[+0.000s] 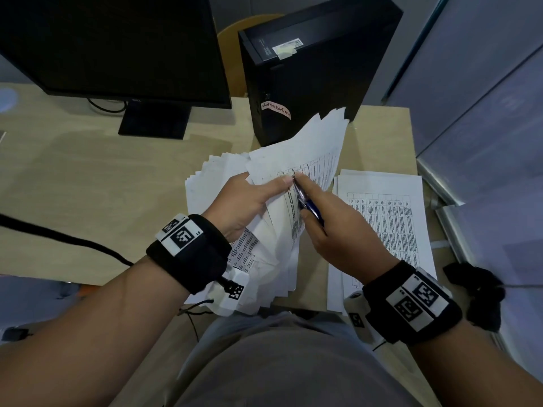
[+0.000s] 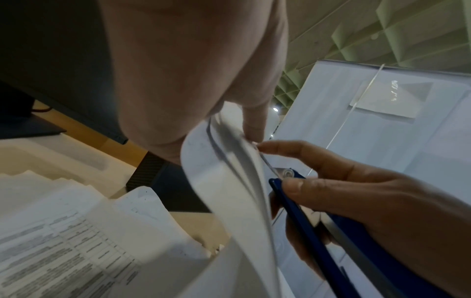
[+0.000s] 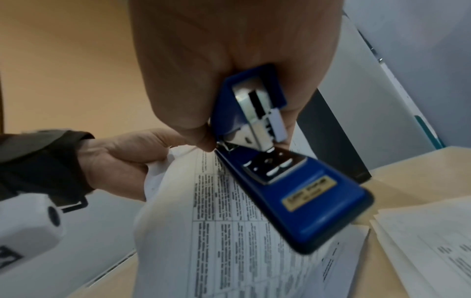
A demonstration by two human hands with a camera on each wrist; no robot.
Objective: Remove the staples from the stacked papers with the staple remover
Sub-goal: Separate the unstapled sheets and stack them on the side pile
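Note:
My left hand (image 1: 249, 198) grips a bundle of printed papers (image 1: 308, 148) lifted off the desk, with the thumb pressed near its stapled corner. My right hand (image 1: 332, 230) grips a blue staple remover (image 1: 308, 208) whose metal tip meets that corner beside the left thumb. The left wrist view has the bent papers (image 2: 229, 181) with the blue staple remover (image 2: 305, 231) behind them in my right hand (image 2: 356, 191). In the right wrist view the staple remover (image 3: 293, 191) has its metal jaw at the paper's corner, where a bent staple (image 3: 225, 146) shows; my left hand (image 3: 122, 157) holds the papers (image 3: 229, 231).
A fanned pile of sheets (image 1: 211, 177) lies on the wooden desk (image 1: 88, 186) under my left hand. A flat stack of printed sheets (image 1: 382, 218) lies to the right. A monitor (image 1: 111, 45) and a black computer tower (image 1: 308, 69) stand behind. A black cable (image 1: 73, 242) crosses the left.

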